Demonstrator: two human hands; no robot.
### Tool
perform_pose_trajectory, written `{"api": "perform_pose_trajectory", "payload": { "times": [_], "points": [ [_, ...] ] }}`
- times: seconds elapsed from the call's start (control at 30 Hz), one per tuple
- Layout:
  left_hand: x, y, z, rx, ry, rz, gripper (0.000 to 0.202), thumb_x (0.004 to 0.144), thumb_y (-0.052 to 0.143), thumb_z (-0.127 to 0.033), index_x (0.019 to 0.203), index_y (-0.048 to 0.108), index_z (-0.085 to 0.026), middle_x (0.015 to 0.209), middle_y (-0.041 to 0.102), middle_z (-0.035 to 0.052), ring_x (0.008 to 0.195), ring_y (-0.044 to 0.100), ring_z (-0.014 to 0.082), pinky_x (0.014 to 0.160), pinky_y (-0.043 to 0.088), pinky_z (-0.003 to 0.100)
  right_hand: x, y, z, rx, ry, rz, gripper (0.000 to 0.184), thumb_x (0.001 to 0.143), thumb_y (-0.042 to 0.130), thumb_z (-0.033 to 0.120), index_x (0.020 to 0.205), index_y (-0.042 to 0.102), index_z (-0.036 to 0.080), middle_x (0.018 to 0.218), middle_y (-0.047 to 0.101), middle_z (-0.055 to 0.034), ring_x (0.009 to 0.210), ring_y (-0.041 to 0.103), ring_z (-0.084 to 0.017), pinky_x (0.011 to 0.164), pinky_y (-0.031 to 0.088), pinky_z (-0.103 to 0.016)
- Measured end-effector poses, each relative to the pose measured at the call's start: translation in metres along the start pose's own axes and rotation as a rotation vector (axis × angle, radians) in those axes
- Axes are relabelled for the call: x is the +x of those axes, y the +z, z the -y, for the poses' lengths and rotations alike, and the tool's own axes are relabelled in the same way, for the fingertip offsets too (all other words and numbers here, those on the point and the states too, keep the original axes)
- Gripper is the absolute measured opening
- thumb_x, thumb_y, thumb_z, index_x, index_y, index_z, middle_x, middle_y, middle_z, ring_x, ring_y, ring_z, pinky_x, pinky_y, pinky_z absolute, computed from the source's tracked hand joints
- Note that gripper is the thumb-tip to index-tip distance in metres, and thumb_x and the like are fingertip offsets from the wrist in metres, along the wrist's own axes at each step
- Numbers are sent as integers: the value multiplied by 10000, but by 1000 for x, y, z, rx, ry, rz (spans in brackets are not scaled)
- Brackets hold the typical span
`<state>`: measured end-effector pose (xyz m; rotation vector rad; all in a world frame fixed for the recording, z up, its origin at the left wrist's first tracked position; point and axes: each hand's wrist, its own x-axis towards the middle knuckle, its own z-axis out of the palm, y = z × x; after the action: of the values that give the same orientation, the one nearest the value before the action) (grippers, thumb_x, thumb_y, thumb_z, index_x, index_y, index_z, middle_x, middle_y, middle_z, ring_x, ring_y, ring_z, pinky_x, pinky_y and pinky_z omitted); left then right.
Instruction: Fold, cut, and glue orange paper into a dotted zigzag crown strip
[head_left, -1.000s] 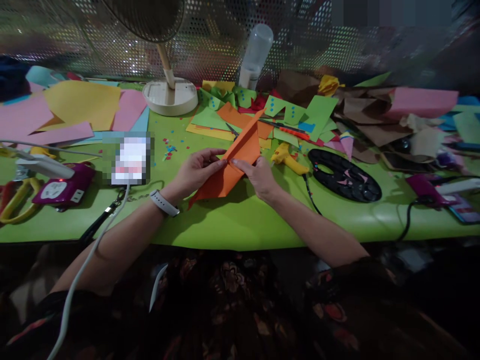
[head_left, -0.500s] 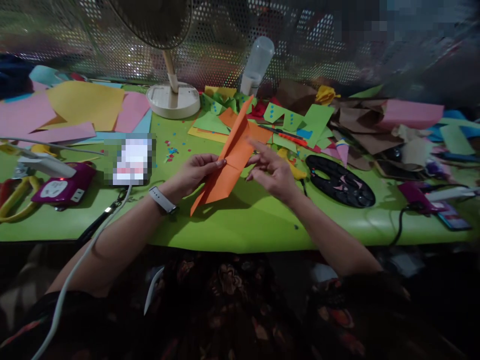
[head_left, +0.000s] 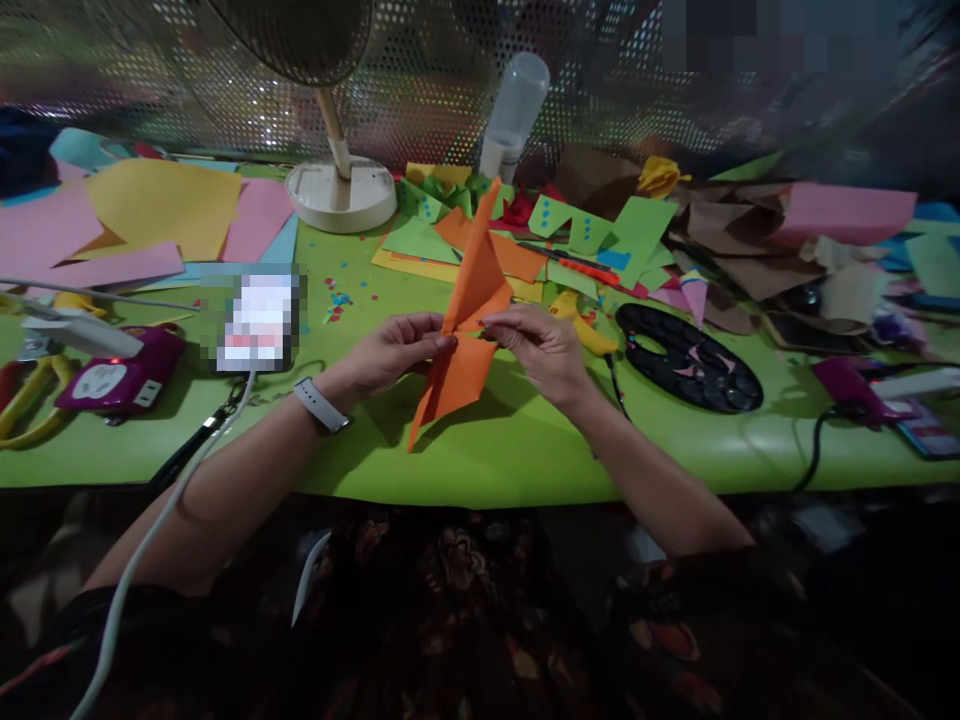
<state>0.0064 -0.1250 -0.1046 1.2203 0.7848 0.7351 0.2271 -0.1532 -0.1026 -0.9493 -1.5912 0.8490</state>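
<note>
A folded sheet of orange paper (head_left: 480, 280) is held up above the green tabletop, standing nearly upright with a slit across its middle. My left hand (head_left: 401, 350) pinches its left folded edge between thumb and fingers. On the other side, my right hand (head_left: 544, 350) pinches the paper's edge close to the slit. Just past the right hand lies a yellow banana-shaped object (head_left: 585, 325). Behind the paper are cut green pieces with blue dots (head_left: 574, 225) and red-handled scissors (head_left: 581, 268).
A white fan base (head_left: 341, 195) and a clear bottle (head_left: 517, 110) stand at the back. Coloured sheets (head_left: 165, 205) lie left, near a phone (head_left: 259, 320) and purple power adapter (head_left: 131, 375). To the right are a black palette (head_left: 690, 360) and brown paper scraps (head_left: 739, 250).
My right hand has gone from pointing loosely beside the orange paper to pinching its edge. The paper has turned more upright, and its slit has opened. The view has shifted slightly.
</note>
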Motion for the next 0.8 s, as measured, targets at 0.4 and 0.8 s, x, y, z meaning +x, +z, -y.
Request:
{"api": "perform_pose_trajectory", "payload": {
  "times": [0.4, 0.8],
  "points": [
    [0, 7, 3, -59, 52, -23, 371, 680, 850, -296, 990, 671, -197, 903, 723, 17, 766, 691, 122, 607, 544, 192, -4, 5, 4, -95, -31, -25, 211, 914, 624, 442, 908, 671, 236, 892, 659, -19, 837, 632, -162, 760, 536, -327],
    [-1, 9, 1, -100, 109, -65, 417, 685, 841, -264, 1060, 664, -215, 926, 749, 23, 793, 712, 136, 647, 556, 207, -2, 4, 4, -77, -41, 0, 216, 909, 624, 455, 887, 642, 241, 892, 627, -15, 796, 603, -143, 740, 521, -307]
  ]
}}
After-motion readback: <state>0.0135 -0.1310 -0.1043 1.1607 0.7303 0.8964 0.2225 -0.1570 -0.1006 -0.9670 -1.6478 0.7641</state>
